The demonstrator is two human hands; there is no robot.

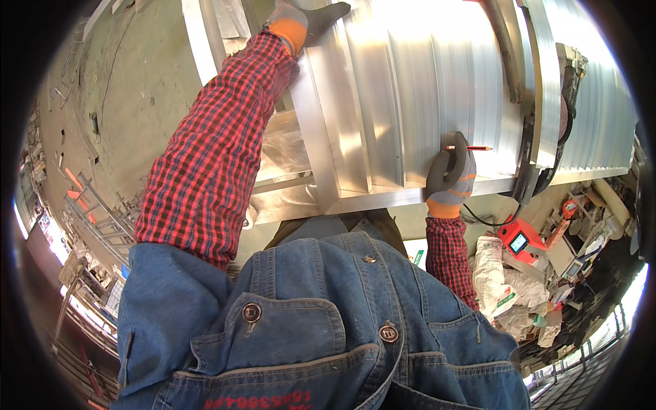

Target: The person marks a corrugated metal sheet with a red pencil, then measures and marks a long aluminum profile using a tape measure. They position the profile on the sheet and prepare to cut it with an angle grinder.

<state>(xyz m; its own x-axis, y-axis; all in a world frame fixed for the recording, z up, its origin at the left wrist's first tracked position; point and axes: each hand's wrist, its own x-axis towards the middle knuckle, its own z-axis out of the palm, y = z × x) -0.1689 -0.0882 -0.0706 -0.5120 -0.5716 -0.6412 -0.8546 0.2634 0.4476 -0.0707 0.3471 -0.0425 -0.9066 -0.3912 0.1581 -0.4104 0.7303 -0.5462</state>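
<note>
Ribbed silvery metal panels (410, 102) lie in front of me, bordered by a flat metal frame bar (316, 130). My left hand (301, 24), in a grey and orange glove, reaches to the far end of this bar, with a finger stretched out over the metal. Part of that hand is cut off by the upper edge. By the panels' near edge, my right hand (451, 179), gloved alike, is closed on a thin red pencil (480, 148). The pencil points to the right, just above the ribs.
A dark clamp-like tool (525, 160) with a black cable crosses the panels at the right. Below it stand a red machine with a small screen (521, 242) and crumpled white sacks (488, 273). A metal rack (96, 212) is on the floor at the left.
</note>
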